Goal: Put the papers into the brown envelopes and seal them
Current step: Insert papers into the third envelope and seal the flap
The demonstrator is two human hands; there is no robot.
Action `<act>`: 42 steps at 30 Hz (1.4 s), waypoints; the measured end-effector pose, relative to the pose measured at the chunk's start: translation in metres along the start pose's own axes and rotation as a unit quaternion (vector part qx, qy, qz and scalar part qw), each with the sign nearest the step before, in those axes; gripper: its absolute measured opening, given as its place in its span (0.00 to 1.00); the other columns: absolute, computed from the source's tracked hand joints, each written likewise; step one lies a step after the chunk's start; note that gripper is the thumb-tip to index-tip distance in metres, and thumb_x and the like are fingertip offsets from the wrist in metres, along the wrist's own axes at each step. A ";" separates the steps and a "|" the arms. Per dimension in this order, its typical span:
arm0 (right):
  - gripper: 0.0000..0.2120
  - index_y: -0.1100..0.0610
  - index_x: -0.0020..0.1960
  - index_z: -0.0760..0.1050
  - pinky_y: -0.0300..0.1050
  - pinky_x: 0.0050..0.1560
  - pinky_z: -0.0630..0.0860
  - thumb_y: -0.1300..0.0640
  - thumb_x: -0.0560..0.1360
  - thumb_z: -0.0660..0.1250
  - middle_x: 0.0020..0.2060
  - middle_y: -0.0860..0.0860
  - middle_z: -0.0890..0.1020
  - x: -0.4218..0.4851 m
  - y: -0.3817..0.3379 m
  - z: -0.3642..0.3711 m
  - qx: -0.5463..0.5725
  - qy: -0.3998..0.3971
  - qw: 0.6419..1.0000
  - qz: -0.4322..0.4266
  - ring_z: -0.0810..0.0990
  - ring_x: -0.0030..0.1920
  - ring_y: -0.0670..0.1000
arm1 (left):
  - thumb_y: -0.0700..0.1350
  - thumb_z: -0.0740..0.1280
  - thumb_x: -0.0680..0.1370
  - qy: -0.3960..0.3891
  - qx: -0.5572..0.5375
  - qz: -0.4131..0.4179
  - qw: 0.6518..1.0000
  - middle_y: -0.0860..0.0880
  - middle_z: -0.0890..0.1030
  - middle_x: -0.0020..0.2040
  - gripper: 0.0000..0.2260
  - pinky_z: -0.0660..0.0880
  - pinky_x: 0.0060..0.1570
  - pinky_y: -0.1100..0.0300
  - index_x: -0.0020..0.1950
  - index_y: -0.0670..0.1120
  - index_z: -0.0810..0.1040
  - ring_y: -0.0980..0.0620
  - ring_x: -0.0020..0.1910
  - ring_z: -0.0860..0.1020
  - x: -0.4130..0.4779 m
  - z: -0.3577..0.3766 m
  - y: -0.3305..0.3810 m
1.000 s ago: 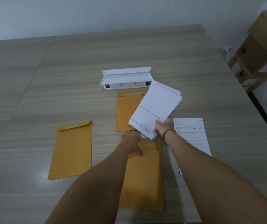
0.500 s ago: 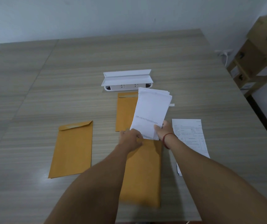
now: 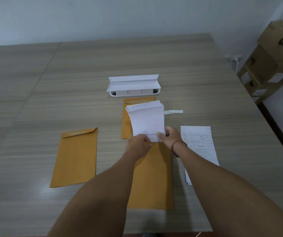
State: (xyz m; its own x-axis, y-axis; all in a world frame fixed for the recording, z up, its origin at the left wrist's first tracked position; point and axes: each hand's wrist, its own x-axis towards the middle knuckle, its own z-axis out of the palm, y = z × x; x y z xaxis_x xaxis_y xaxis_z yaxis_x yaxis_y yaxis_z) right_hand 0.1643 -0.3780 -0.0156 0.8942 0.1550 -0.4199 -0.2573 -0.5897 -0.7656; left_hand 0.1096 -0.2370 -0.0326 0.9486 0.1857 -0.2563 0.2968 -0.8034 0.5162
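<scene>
**Head cam: paper stack at the mouth of the near envelope**

Right hand (image 3: 169,135), red band (image 3: 175,147) on the wrist, pinches the near right corner of the paper stack (image 3: 147,120). The stack is tilted up, with its near edge at the far end of the near envelope (image 3: 152,177).

Left hand (image 3: 138,144) has its fingers curled at that same end, against the stack's near left corner. Can't tell whether it grips paper or envelope.

On the table (image 3: 34,100):
- left envelope (image 3: 76,158), flap open, well apart
- far envelope (image 3: 127,117), partly behind the stack
- printed sheets (image 3: 200,147) to the right
- white strip (image 3: 174,112) just right of the stack
- white socket box (image 3: 133,86) beyond

Cardboard boxes (image 3: 270,62) are at far right, off the table.
</scene>
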 end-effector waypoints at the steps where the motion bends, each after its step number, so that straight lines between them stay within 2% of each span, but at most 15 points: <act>1: 0.13 0.57 0.60 0.75 0.45 0.50 0.74 0.53 0.78 0.64 0.55 0.54 0.81 0.001 0.000 0.000 0.001 0.013 1.000 -0.005 0.79 0.53 0.54 | 0.48 0.67 0.77 0.003 -0.005 0.007 1.000 0.52 0.81 0.53 0.06 0.66 0.57 0.58 0.51 0.48 0.80 0.51 0.55 0.77 0.000 0.000 -0.001; 4: 0.10 0.58 0.56 0.77 0.48 0.52 0.75 0.55 0.78 0.64 0.53 0.55 0.82 0.003 0.003 0.002 -0.034 0.022 0.999 0.001 0.80 0.53 0.55 | 0.46 0.69 0.76 0.014 -0.045 0.010 0.999 0.49 0.82 0.51 0.05 0.74 0.53 0.55 0.49 0.45 0.81 0.49 0.52 0.78 0.002 0.001 -0.005; 6: 0.10 0.60 0.56 0.77 0.45 0.50 0.74 0.56 0.78 0.66 0.53 0.56 0.82 0.001 0.007 0.004 -0.058 0.008 0.998 0.006 0.79 0.51 0.54 | 0.45 0.70 0.75 0.015 -0.056 0.010 0.998 0.49 0.82 0.49 0.05 0.76 0.52 0.54 0.48 0.45 0.81 0.49 0.50 0.78 0.003 0.001 -0.007; 10: 0.16 0.58 0.62 0.73 0.43 0.50 0.72 0.55 0.76 0.69 0.52 0.52 0.80 0.001 -0.002 0.005 0.021 0.020 0.999 -0.015 0.76 0.49 0.50 | 0.43 0.70 0.75 -0.003 -0.052 0.053 0.997 0.47 0.82 0.48 0.04 0.76 0.49 0.55 0.48 0.44 0.82 0.48 0.48 0.79 0.004 0.001 -0.008; 13: 0.15 0.59 0.63 0.73 0.42 0.51 0.72 0.56 0.78 0.65 0.55 0.53 0.80 0.005 -0.013 0.004 0.038 0.064 0.997 -0.014 0.75 0.50 0.49 | 0.42 0.70 0.75 -0.001 -0.067 0.063 0.996 0.47 0.82 0.48 0.04 0.75 0.48 0.57 0.47 0.43 0.81 0.48 0.48 0.78 0.007 0.002 -0.009; 15: 0.13 0.59 0.61 0.74 0.45 0.54 0.73 0.56 0.78 0.64 0.55 0.53 0.81 0.006 -0.013 0.004 -0.003 0.061 0.998 -0.006 0.77 0.51 0.51 | 0.42 0.71 0.74 0.022 -0.093 0.046 0.994 0.47 0.82 0.47 0.03 0.75 0.49 0.56 0.46 0.43 0.81 0.48 0.48 0.78 0.009 0.000 -0.010; 18: 0.10 0.56 0.55 0.76 0.49 0.56 0.75 0.53 0.76 0.67 0.49 0.52 0.81 0.005 0.000 0.005 -0.090 0.022 0.996 0.007 0.80 0.53 0.54 | 0.41 0.71 0.74 0.036 -0.100 0.036 0.994 0.47 0.82 0.46 0.03 0.75 0.50 0.56 0.46 0.43 0.81 0.50 0.47 0.78 0.010 -0.003 -0.014; 20: 0.10 0.55 0.53 0.76 0.51 0.57 0.76 0.52 0.75 0.69 0.46 0.49 0.80 0.005 0.003 0.004 -0.063 0.015 0.998 0.004 0.80 0.52 0.53 | 0.42 0.70 0.75 0.018 -0.079 0.052 0.995 0.47 0.82 0.47 0.03 0.76 0.50 0.56 0.47 0.43 0.81 0.50 0.48 0.78 0.009 -0.004 -0.016; 23: 0.15 0.56 0.60 0.75 0.53 0.59 0.76 0.52 0.76 0.67 0.50 0.49 0.80 0.007 -0.009 0.006 0.014 0.047 0.999 -0.005 0.79 0.52 0.52 | 0.42 0.70 0.75 -0.010 -0.075 0.070 0.995 0.47 0.82 0.49 0.03 0.76 0.50 0.56 0.47 0.44 0.81 0.49 0.48 0.78 0.009 -0.004 -0.015; 26: 0.12 0.58 0.59 0.74 0.52 0.57 0.77 0.55 0.78 0.64 0.50 0.51 0.80 0.008 -0.018 0.005 0.027 0.079 0.996 0.007 0.78 0.50 0.53 | 0.42 0.70 0.75 -0.014 -0.076 0.080 0.994 0.47 0.81 0.47 0.03 0.74 0.47 0.59 0.47 0.44 0.81 0.50 0.47 0.76 0.010 -0.003 -0.013; 30: 0.06 0.57 0.53 0.75 0.47 0.50 0.74 0.56 0.78 0.64 0.47 0.52 0.80 0.004 -0.007 0.005 -0.087 0.035 0.996 -0.013 0.80 0.51 0.55 | 0.42 0.71 0.74 0.033 -0.109 0.047 0.992 0.49 0.79 0.44 0.02 0.72 0.45 0.60 0.45 0.44 0.80 0.52 0.43 0.74 0.011 -0.003 -0.018; 32: 0.06 0.56 0.52 0.75 0.47 0.50 0.74 0.55 0.77 0.65 0.45 0.51 0.80 0.002 0.000 0.005 -0.084 0.029 0.996 -0.013 0.79 0.50 0.54 | 0.42 0.71 0.74 0.029 -0.102 0.047 0.993 0.47 0.80 0.45 0.03 0.73 0.45 0.59 0.46 0.44 0.80 0.52 0.43 0.74 0.010 -0.001 -0.018; 34: 0.06 0.53 0.49 0.74 0.48 0.51 0.76 0.53 0.76 0.67 0.42 0.48 0.79 0.002 0.001 0.005 -0.036 0.036 0.999 -0.010 0.79 0.47 0.52 | 0.41 0.70 0.75 0.023 -0.097 0.052 0.994 0.46 0.81 0.46 0.03 0.73 0.46 0.59 0.46 0.44 0.80 0.51 0.43 0.74 0.008 -0.001 -0.018; 38: 0.09 0.57 0.55 0.75 0.48 0.52 0.75 0.54 0.77 0.65 0.49 0.51 0.81 0.005 -0.007 0.003 0.016 0.069 0.997 -0.002 0.78 0.48 0.52 | 0.41 0.70 0.75 0.003 -0.084 0.067 0.994 0.46 0.81 0.48 0.03 0.73 0.48 0.58 0.48 0.43 0.80 0.52 0.45 0.74 0.008 -0.001 -0.015; 42: 0.10 0.57 0.56 0.77 0.50 0.54 0.76 0.56 0.77 0.67 0.49 0.53 0.82 0.003 -0.001 0.004 -0.091 0.006 0.996 -0.005 0.80 0.51 0.55 | 0.40 0.70 0.74 0.032 -0.107 0.050 0.992 0.47 0.81 0.45 0.02 0.73 0.48 0.57 0.45 0.42 0.79 0.51 0.44 0.75 0.006 -0.001 -0.017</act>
State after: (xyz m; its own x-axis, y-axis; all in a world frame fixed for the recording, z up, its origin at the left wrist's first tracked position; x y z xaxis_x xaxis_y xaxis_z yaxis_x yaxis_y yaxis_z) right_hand 0.1655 -0.3743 -0.0179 0.9011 0.1534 -0.4055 -0.1783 -0.7214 -0.6692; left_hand 0.1108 -0.2220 -0.0421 0.9777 0.1511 -0.1460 0.2100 -0.6826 0.7000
